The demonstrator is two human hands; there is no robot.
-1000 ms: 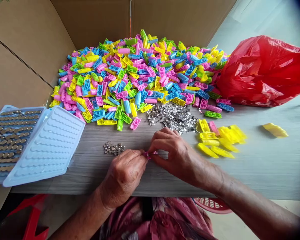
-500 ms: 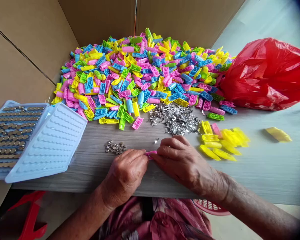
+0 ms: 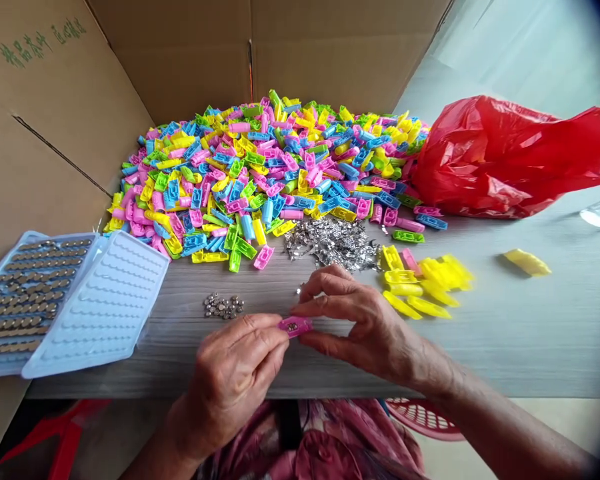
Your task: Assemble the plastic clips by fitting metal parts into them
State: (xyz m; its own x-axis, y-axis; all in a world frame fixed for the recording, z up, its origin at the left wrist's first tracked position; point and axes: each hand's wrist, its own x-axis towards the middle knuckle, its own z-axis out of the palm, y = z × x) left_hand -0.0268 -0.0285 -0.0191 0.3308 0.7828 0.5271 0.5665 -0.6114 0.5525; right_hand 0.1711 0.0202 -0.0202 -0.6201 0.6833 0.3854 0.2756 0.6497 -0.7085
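My left hand (image 3: 243,373) pinches the left end of a small pink plastic casing (image 3: 300,325), open side up, with a metal piece in its hollow. Around the casing's right end, my right hand (image 3: 360,320) has thumb and forefinger apart; whether they touch it I cannot tell. A little pile of round metal discs (image 3: 223,306) lies beyond my left hand. Behind my right hand is a heap of shiny metal clips (image 3: 333,241), and a single metal bit (image 3: 299,290) sits by its fingers.
A large heap of coloured plastic casings (image 3: 260,173) fills the back against the cardboard (image 3: 180,53). Blue trays (image 3: 105,300) with metal discs stand left. To the right are yellow casings (image 3: 405,290), a yellow piece (image 3: 527,262) and a red plastic bag (image 3: 505,160).
My right hand's fingers have loosened from the pink casing and spread. The left hand has turned the casing so its hollow shows. The whole view has shifted slightly.
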